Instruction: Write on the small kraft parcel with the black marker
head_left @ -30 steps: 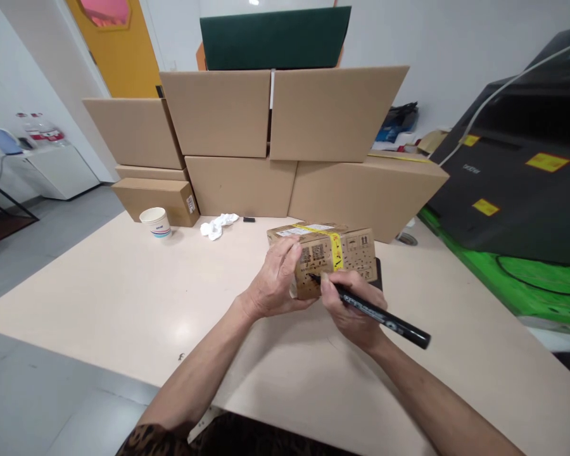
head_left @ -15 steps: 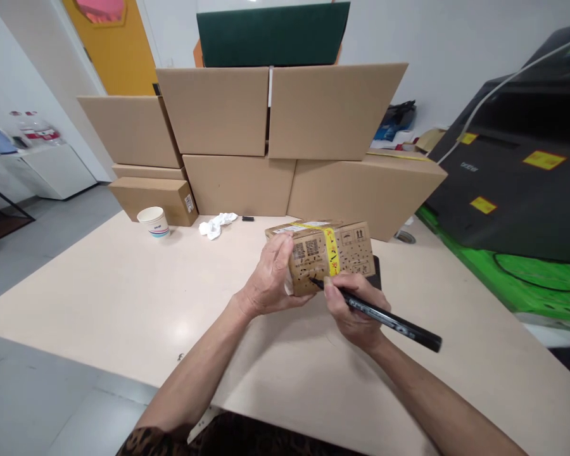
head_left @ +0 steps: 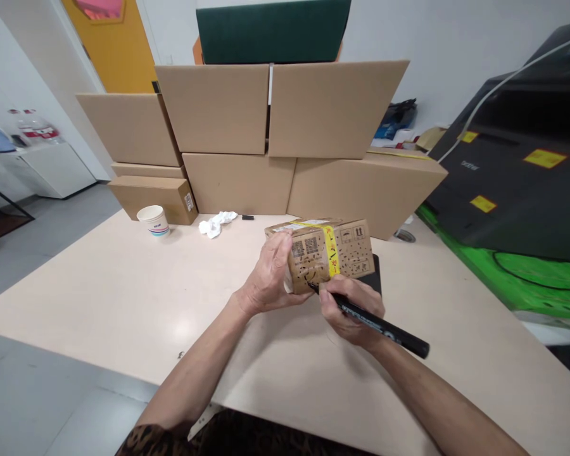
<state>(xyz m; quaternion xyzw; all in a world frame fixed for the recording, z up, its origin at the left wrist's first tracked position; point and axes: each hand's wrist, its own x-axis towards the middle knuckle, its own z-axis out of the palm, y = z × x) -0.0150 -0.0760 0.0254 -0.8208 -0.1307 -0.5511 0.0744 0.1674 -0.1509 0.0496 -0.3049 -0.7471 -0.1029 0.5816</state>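
Observation:
A small cardboard box with yellow tape and printed codes stands on the beige table in front of me. My left hand grips its left end and holds it steady. My right hand holds a black marker, whose tip touches the lower part of the box's front face, just left of the yellow tape. A flat black object lies under and behind the box, mostly hidden.
Large cardboard boxes are stacked along the table's far side. A paper cup, a crumpled white tissue and a small black cap lie near them. A black printer stands on a green surface at right.
The marker tip has moved down and slightly left along the box's front face. My right hand followed it. My left hand keeps its hold on the box.

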